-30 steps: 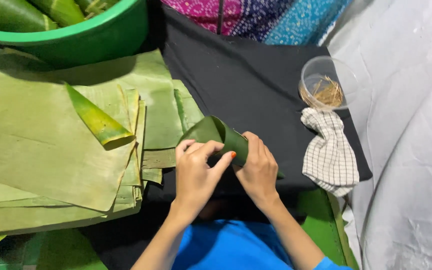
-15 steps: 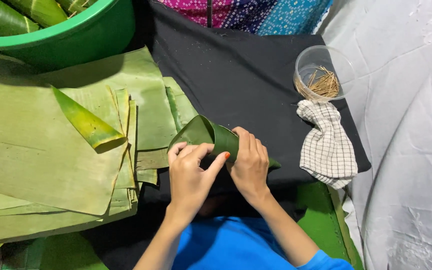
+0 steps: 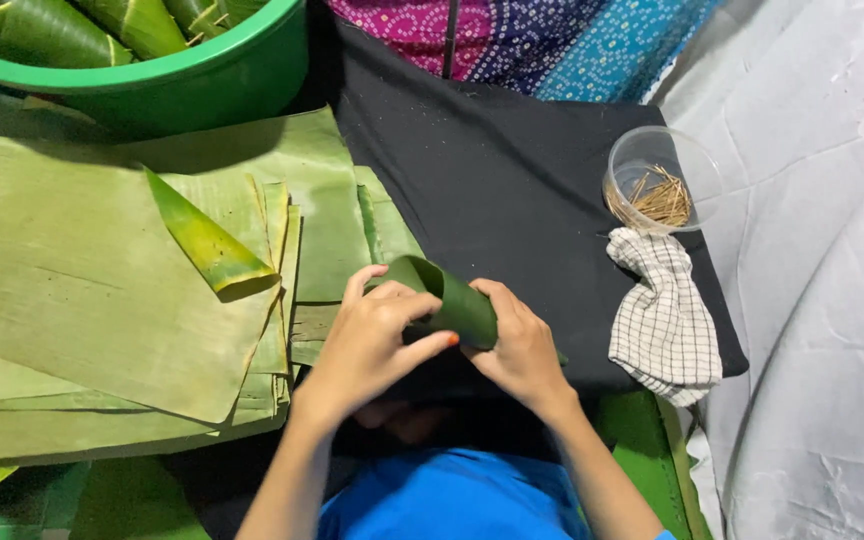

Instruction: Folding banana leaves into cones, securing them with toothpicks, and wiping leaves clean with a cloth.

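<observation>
A dark green banana leaf rolled into a cone [image 3: 452,295] is held between both hands over the black cloth [image 3: 512,180]. My left hand [image 3: 372,335] wraps its fingers around the cone's left side and open mouth. On the cone's right side and underside, my right hand [image 3: 517,350] grips the leaf. The pointed end of the cone is hidden behind my right hand.
A stack of flat banana leaves [image 3: 72,290] lies to the left, one with a curled corner [image 3: 207,245]. A green tub [image 3: 182,75] of wrapped leaves stands at top left. A clear cup of small sticks [image 3: 657,185] and a checked cloth [image 3: 662,320] sit to the right.
The hands have kept hold of the rolled leaf, turning and tightening it slightly. The view has shifted a little, so everything sits marginally lower right.
</observation>
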